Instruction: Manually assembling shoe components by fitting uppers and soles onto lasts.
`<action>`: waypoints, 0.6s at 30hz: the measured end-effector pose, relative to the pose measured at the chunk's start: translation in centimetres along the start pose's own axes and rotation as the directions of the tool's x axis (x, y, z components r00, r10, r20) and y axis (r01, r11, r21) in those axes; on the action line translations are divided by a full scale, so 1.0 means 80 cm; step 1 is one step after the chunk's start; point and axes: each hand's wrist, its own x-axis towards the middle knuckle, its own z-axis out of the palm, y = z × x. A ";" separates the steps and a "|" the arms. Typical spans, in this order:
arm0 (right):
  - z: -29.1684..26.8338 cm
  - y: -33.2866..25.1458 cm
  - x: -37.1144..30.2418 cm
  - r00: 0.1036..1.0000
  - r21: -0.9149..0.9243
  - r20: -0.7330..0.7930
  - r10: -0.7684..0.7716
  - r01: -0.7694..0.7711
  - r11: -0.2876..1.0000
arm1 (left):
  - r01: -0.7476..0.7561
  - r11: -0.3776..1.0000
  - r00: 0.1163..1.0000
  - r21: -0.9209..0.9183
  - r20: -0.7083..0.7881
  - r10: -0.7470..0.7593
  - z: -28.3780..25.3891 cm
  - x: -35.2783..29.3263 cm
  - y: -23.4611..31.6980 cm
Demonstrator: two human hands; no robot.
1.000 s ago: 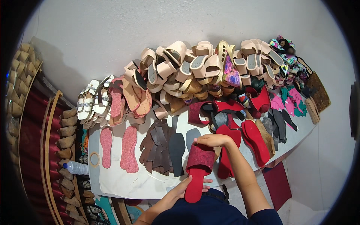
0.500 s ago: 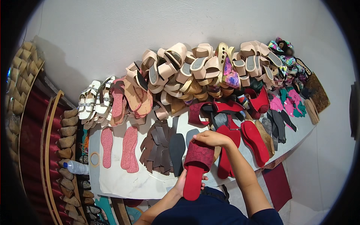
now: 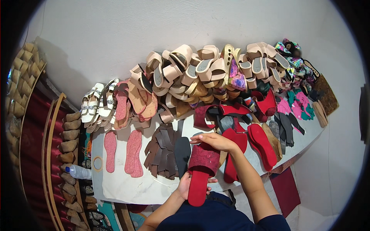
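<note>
A red slide sandal [image 3: 199,186] with a wide dark-red patterned strap is in front of my body, heel toward me. My left hand [image 3: 184,187] is closed around it from beneath, with fingertips showing at its right edge. Over the toe end lies my right hand [image 3: 214,141], fingers stretched out to the left and flat; whether it presses on the strap I cannot tell. Just left of the sandal is a black sole [image 3: 182,154]. Red soles [image 3: 263,146] and another red sole piece [image 3: 230,173] rest to the right.
Pink soles [image 3: 110,151] and a stack of brown strap pieces [image 3: 163,154] lie on the white table [image 3: 115,188]. Beige heeled sandals [image 3: 210,63] are piled along the wall. Wooden shoe lasts [image 3: 69,134] line the left side, near a plastic bottle [image 3: 80,171].
My right hand's fingers have straightened and lifted from their curl over the sandal's toe. My left hand still holds the sandal, which has barely moved.
</note>
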 end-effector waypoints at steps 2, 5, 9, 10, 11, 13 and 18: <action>0.000 -0.001 0.000 1.000 0.015 0.003 0.002 -0.002 1.000 | 0.023 1.000 0.999 0.004 0.030 -0.023 0.001 0.002 0.002; -0.002 0.008 0.000 1.000 -0.052 -0.014 -0.016 0.015 0.999 | 0.038 0.999 0.999 0.001 -0.033 -0.038 0.003 0.004 0.004; 0.006 -0.006 0.001 0.984 -0.498 -0.155 0.085 -0.152 0.854 | 0.040 0.999 0.999 -0.027 -0.015 -0.040 -0.010 0.002 0.005; 0.005 -0.008 0.001 0.984 -0.498 -0.155 0.085 -0.152 0.854 | 0.059 0.998 0.998 -0.024 -0.018 -0.059 -0.010 0.002 0.007; 0.004 -0.009 0.002 0.980 -0.526 -0.155 0.123 -0.187 0.829 | 0.077 0.997 0.997 -0.020 -0.022 -0.078 -0.009 0.002 0.008; 0.000 -0.009 0.001 0.973 -0.555 -0.165 0.158 -0.224 0.801 | 0.098 0.995 0.994 0.018 -0.058 -0.097 -0.006 0.005 0.009; 0.001 -0.011 0.007 0.959 -0.663 -0.258 0.119 -0.265 0.700 | 0.088 0.995 0.991 0.037 -0.107 -0.084 -0.001 0.007 0.008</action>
